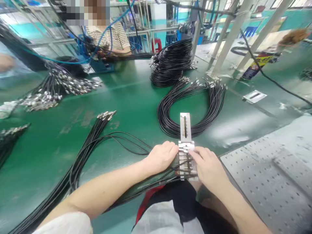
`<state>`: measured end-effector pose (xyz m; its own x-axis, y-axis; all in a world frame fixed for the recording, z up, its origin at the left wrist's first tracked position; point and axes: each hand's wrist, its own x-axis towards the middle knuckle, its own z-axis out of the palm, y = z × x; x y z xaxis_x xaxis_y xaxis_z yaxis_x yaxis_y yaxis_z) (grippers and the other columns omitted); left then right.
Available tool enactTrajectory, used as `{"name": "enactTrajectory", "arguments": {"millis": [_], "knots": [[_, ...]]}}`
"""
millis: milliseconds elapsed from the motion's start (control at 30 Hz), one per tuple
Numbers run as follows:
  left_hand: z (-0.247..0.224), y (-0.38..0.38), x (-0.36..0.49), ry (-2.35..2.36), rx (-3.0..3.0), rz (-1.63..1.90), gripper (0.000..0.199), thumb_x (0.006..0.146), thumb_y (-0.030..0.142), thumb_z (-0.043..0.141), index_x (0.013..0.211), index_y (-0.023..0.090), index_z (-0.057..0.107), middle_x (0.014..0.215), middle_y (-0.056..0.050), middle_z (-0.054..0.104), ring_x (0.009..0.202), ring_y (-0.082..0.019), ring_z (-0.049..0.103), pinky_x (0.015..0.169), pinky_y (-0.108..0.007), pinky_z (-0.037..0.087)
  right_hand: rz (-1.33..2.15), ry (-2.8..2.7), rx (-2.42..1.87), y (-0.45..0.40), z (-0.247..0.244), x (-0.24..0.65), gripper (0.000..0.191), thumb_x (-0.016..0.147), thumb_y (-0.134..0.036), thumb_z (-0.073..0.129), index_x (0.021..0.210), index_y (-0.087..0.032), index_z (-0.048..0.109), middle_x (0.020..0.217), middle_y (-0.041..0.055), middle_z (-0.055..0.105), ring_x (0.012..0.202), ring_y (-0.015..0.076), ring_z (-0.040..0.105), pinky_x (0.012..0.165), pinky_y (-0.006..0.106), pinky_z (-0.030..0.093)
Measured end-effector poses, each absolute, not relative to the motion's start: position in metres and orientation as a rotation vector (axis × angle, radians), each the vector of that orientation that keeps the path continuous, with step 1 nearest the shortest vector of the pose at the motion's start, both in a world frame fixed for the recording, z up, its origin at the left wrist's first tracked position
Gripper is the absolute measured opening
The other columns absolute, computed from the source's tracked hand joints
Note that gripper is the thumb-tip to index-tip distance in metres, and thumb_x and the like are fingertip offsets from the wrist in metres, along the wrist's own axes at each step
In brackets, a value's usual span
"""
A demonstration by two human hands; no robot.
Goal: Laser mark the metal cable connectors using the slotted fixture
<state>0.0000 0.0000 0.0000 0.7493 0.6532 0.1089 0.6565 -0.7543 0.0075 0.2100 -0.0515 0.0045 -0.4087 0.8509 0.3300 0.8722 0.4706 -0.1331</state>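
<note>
Two-sided grip: your left hand (162,156) and right hand (208,165) curl narrowly; what they pinch is unclear.
Metal fixture (186,145): between your fingertips.
Black cables (151,186): their drag could skew seated ends.

Spray can (253,69): yellow and dark, near a slanted post (264,36)
Person (120,36): striped top, far side
Stool (156,45): red, in the background
Metal sheet (265,177): dotted with holes

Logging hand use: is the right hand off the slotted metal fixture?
No, the right hand is on the slotted metal fixture, across from the left hand.
</note>
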Motion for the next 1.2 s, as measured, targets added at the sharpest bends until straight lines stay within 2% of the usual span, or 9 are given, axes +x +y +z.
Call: {"name": "enactTrajectory", "arguments": {"millis": [233, 333, 433, 533, 633, 767, 933, 1067, 1200], "knots": [[0.004, 0.002, -0.001, -0.980, -2.911, -0.250, 0.025, 0.093, 0.022, 0.029, 0.081, 0.017, 0.050, 0.077, -0.004, 0.048, 0.068, -0.015, 0.041, 0.053, -0.025, 0.036, -0.189, -2.381, -1.425, -0.052, 0.008, 0.206, 0.037, 0.078, -0.003, 0.036, 0.104, -0.013, 0.060, 0.098, 0.0103, 0.058, 0.080, 0.0200, 0.048, 0.067, 0.032, 0.037], [0.002, 0.003, -0.002, -0.944, -2.930, -0.310, 0.024, 0.093, 0.024, 0.029, 0.096, 0.019, 0.053, 0.075, -0.002, 0.048, 0.066, -0.014, 0.041, 0.053, -0.024, 0.036, -0.201, -2.376, -1.418, -0.051, 0.008, 0.205, 0.036, 0.079, -0.002, 0.035, 0.102, -0.013, 0.060, 0.096, 0.0101, 0.058, 0.079, 0.0199, 0.047, 0.066, 0.032, 0.037], [0.000, 0.003, -0.003, -0.923, -2.948, -0.316, 0.028, 0.093, 0.025, 0.030, 0.114, 0.023, 0.049, 0.077, -0.002, 0.049, 0.067, -0.014, 0.042, 0.054, -0.024, 0.035, -0.177, -2.387, -1.420, -0.049, 0.008, 0.205, 0.033, 0.080, -0.002, 0.036, 0.101, -0.012, 0.060, 0.095, 0.0100, 0.059, 0.078, 0.0194, 0.047, 0.065, 0.032, 0.036], [0.005, 0.002, -0.005, -0.923, -2.968, -0.256, 0.028, 0.090, 0.022, 0.035, 0.115, 0.023, 0.050, 0.081, -0.003, 0.051, 0.071, -0.015, 0.042, 0.055, -0.026, 0.034, -0.170, -2.428, -1.429, -0.049, 0.009, 0.205, 0.032, 0.078, -0.002, 0.039, 0.100, -0.011, 0.060, 0.096, 0.0095, 0.059, 0.078, 0.0192, 0.047, 0.064, 0.032, 0.035], [0.016, -0.001, -0.004, -0.986, -2.977, -0.165, 0.030, 0.087, 0.023, 0.042, 0.116, 0.026, 0.050, 0.088, -0.005, 0.052, 0.078, -0.019, 0.041, 0.062, -0.031, 0.035, -0.220, -2.489, -1.462, -0.050, 0.013, 0.202, 0.034, 0.075, -0.001, 0.043, 0.102, -0.011, 0.060, 0.096, 0.0090, 0.059, 0.076, 0.0197, 0.046, 0.062, 0.033, 0.034], [0.034, -0.006, 0.000, -1.063, -2.962, -0.087, 0.032, 0.086, 0.025, 0.042, 0.117, 0.026, 0.050, 0.099, -0.006, 0.052, 0.085, -0.021, 0.040, 0.067, -0.035, 0.034, -0.251, -2.534, -1.518, -0.051, 0.018, 0.199, 0.036, 0.073, -0.001, 0.045, 0.104, -0.011, 0.059, 0.094, 0.0089, 0.060, 0.075, 0.0203, 0.046, 0.060, 0.033, 0.034], [0.047, -0.011, -0.006, -0.954, -3.051, -0.068, 0.025, 0.088, 0.026, 0.041, 0.109, 0.019, 0.052, 0.102, -0.007, 0.052, 0.087, -0.021, 0.041, 0.071, -0.034, 0.034, 0.061, -2.364, -1.473, -0.055, 0.015, 0.210, 0.040, 0.074, 0.000, 0.038, 0.105, -0.016, 0.058, 0.103, 0.0082, 0.058, 0.085, 0.0208, 0.049, 0.068, 0.034, 0.041], [0.042, -0.020, -0.016, -0.831, -3.151, -0.030, 0.018, 0.090, 0.028, 0.040, 0.094, 0.016, 0.054, 0.092, -0.006, 0.054, 0.084, -0.018, 0.044, 0.070, -0.031, 0.035, 0.293, -2.126, -1.380, -0.061, 0.008, 0.222, 0.048, 0.071, 0.002, 0.031, 0.107, -0.019, 0.055, 0.105, 0.0067, 0.056, 0.098, 0.0193, 0.050, 0.082, 0.036, 0.045], [0.040, -0.025, -0.020, -0.880, -3.162, -0.070, 0.023, 0.092, 0.023, 0.034, 0.084, 0.016, 0.054, 0.081, -0.004, 0.054, 0.075, -0.015, 0.046, 0.067, -0.028, 0.037, 0.297, -2.066, -1.338, -0.063, 0.006, 0.223, 0.041, 0.071, 0.001, 0.032, 0.095, -0.020, 0.059, 0.098, 0.0061, 0.058, 0.092, 0.0201, 0.053, 0.080, 0.038, 0.047]]}}
